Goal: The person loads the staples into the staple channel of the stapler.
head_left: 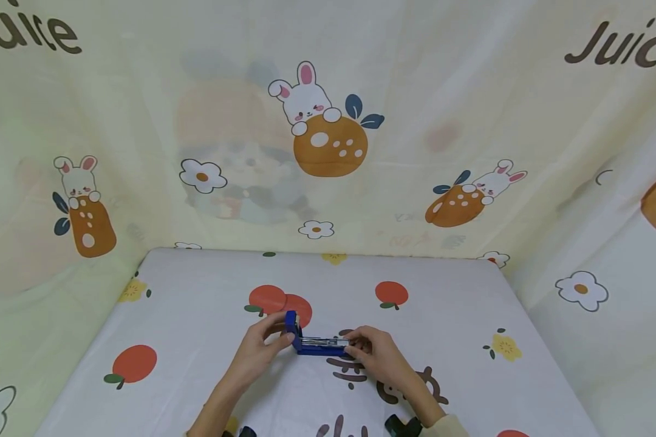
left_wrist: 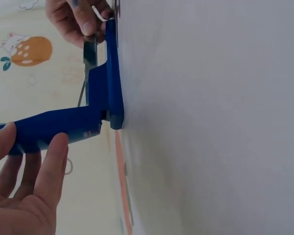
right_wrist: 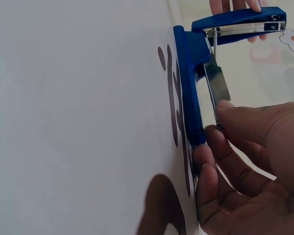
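A blue stapler stands on the table with its top arm swung up, so the metal staple channel shows. My left hand grips the raised arm, thumb on one side and fingers on the other, as the left wrist view also has it. At the base's far end, my right hand pinches the tip of the metal channel between thumb and fingertips. Its lower fingers lie by the end of the blue base. A thin metal rod runs between the raised arm and the channel.
The white tablecloth carries printed apples, flowers and dark figures. Pale curtains with rabbit prints hang at the back and both sides. Dark objects lie at the near edge beside the forearms.
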Available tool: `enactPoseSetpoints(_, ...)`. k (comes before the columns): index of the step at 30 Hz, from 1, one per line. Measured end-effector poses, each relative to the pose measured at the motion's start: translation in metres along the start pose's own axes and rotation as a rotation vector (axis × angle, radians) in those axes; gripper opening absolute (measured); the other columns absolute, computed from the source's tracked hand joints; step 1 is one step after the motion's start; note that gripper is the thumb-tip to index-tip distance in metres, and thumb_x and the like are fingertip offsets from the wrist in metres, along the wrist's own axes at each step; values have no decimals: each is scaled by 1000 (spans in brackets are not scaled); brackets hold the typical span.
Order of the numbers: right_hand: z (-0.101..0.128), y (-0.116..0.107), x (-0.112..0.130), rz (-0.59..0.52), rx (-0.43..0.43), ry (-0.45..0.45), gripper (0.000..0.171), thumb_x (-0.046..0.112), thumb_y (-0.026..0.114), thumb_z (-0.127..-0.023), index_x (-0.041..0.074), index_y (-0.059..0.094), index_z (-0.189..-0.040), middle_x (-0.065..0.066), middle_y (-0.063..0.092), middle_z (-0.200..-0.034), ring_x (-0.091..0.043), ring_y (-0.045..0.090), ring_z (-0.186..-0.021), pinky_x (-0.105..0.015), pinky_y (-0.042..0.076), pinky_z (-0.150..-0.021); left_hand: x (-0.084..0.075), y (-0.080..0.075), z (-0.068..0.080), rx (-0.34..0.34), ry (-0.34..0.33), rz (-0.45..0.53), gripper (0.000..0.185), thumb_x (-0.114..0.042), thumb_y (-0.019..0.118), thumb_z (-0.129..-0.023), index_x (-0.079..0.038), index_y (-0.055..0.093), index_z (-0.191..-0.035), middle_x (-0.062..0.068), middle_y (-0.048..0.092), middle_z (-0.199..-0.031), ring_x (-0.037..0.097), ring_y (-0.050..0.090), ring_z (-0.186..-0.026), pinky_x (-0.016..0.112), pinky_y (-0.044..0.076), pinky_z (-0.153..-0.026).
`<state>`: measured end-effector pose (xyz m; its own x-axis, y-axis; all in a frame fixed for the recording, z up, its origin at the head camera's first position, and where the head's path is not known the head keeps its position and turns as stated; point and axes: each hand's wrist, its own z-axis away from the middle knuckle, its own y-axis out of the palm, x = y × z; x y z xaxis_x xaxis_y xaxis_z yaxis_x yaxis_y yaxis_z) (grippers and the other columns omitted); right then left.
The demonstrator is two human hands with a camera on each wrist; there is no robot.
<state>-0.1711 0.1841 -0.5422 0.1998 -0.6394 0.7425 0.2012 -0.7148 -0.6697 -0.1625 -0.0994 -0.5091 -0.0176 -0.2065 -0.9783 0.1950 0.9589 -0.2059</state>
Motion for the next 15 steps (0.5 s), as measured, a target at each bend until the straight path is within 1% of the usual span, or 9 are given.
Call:
enactPoseSetpoints(3,0,0,0,6,-1,2,19,26,73,-88,18,70,-105,8,62,-85,-9,54,-75,-17,47,-62,-1,1,-1,0,9,-40,38,-18,68,-91,-30,61,-127,-6,67,-120,21,58,-123,41,52,-102)
enactPoseSetpoints(5,-1,1,0,9,0,3,19,26,73,-88,18,70,-105,8,62,-85,-9,54,-75,-17,47,-63,-1,2,-1,0,17,-59,38,-18,69,-91,-29,61,-127,-7,67,-120,21,59,-122,48,49,-105)
enactPoseSetpoints(8,-1,1,-1,14,0,8,19,27,72,-88,19,69,-105,8,61,-85,-9,54,-74,-17,47,-62,-1,3,-2,1,25,-79,38,-20,69,-91,-28,61,-128,-7,68,-120,22,59,-122,55,45,-107)
enactPoseSetpoints(10,-1,1,-1,15,1,10,19,27,72,-88,18,69,-105,8,61,-85,-9,53,-74,-17,47,-62,-1,3,-2,5,30,-87,38,-21,69,-91,-27,61,-128,-6,68,-120,23,59,-123,57,45,-106)
enactPoseSetpoints(12,-1,1,-1,15,3,13,19,27,72,-88,18,69,-105,8,61,-84,-9,53,-74,-17,47,-62,0,3,-2,10,30,-99,38,-23,69,-91,-29,61,-128,-6,68,-120,23,59,-123,56,46,-105)
enactPoseSetpoints(15,-1,1,-1,17,3,15,19,27,72,-88,18,69,-105,8,61,-84,-9,53,-74,-17,46,-62,0,3,-3,16,33,-111,38,-24,69,-91,-32,61,-127,-6,68,-119,24,59,-121,54,49,-102)
